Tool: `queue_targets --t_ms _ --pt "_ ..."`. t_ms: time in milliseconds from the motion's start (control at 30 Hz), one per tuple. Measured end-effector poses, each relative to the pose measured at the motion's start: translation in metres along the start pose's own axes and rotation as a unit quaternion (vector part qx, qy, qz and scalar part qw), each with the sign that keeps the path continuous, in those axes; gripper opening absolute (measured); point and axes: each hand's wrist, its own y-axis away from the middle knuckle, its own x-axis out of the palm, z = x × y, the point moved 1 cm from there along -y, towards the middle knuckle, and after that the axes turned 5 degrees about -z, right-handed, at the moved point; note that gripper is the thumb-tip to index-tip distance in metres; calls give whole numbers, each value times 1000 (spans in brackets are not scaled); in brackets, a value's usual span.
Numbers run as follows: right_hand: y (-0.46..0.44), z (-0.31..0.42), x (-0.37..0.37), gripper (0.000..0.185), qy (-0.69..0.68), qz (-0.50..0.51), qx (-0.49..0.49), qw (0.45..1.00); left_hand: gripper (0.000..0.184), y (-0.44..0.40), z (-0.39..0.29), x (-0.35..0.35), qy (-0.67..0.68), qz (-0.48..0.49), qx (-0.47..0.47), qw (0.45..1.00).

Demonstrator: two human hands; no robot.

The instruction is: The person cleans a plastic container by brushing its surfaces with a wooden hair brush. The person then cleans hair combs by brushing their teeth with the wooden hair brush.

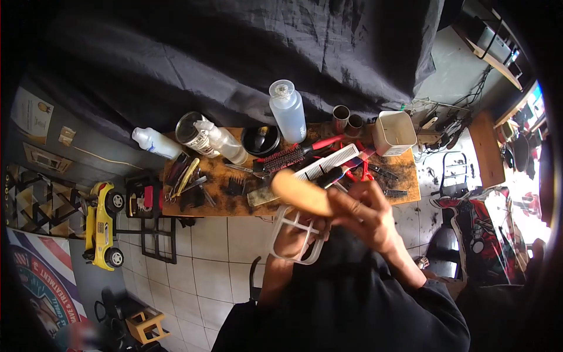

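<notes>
left hand: frame; right hand: tan oblong slanting up-left

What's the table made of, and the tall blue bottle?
The table looks like wood: orange-brown, patchy and worn, with dark smudges. The tall blue bottle is probably plastic, smooth and cloudy, because it looks half see-through; frosted glass is possible.

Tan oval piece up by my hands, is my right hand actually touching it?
Touching. The head view shows the fingers of your right hand gripping one end of the tan oval piece, with no visible gap.
</notes>
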Motion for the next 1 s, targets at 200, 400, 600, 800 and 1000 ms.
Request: queue_targets --t_ms 200,400,600,800,1000 --pt "6 -7 -15 43 2 -58 199 978 20 8 0 18 -55 -96 -1 994" --pt "47 -11 6 34 -147 13 278 949 34 16 7 -1 -155 -124 -37 979" --pt "62 10 -14 30 -318 -75 454 829 48 -7 22 8 -392 -113 2 913" --pt "71 -10 -26 52 -340 -56 458 819 43 -19 14 29 -501 -86 -89 857" --pt "42 -47 -40 48 -390 -15 397 831 49 -40 18 42 -420 -143 -38 895"
